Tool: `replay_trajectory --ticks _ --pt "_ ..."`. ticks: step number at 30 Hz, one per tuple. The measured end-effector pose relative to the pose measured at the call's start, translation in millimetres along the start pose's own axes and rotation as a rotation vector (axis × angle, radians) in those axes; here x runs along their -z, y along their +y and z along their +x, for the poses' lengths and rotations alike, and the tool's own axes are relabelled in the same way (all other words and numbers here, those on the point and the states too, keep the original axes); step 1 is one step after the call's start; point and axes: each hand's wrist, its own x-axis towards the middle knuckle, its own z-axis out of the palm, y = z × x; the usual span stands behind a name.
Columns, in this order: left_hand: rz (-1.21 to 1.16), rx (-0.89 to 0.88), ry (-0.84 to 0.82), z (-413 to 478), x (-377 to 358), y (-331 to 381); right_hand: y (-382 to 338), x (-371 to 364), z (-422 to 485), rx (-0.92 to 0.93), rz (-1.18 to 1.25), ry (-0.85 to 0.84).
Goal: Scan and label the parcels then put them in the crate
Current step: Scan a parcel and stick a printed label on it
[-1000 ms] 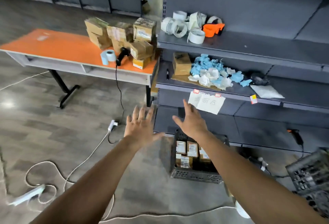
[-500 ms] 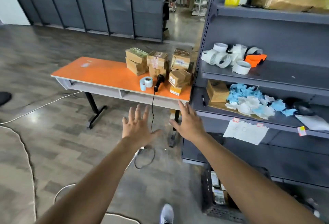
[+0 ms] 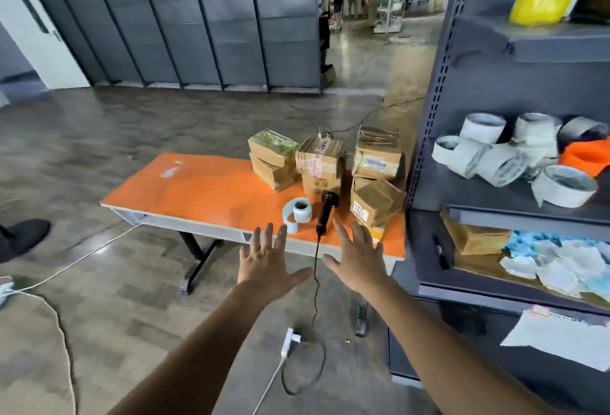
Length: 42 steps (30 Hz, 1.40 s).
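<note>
Crate is dropping out of view; spread, empty left hand (image 3: 268, 266) and right hand (image 3: 358, 257) are reaching toward barcode scanner (image 3: 326, 211) at 12 o'clock: next parcel cycle starting.

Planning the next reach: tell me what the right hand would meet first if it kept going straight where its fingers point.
Probably the small cardboard parcel at the near right end of the orange table, right of the black scanner. The right hand is open and empty, fingers aimed up and forward. Depth is unclear; nothing seems to block the way.

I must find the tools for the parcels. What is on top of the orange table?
On the orange table stand stacked cardboard parcels, a blue label roll and a black scanner. Whatever lies behind the parcels is covered.
</note>
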Motion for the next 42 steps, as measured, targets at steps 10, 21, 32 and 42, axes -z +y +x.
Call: replay_trajectory --ticks 10,21,32,42 --pt "-0.021 -0.198 -0.072 137 -12 30 50 -12 95 -0.225 0.017 -0.032" --pt "-0.149 -0.564 -0.32 284 -47 63 76 -24 155 -0.662 0.242 0.01" --pt "-0.592 -0.615 -0.596 327 -77 76 62 -29 181 -0.948 0.522 0.204" --pt "-0.965 -0.502 -0.434 306 -41 60 53 3 207 -0.917 0.676 0.213"
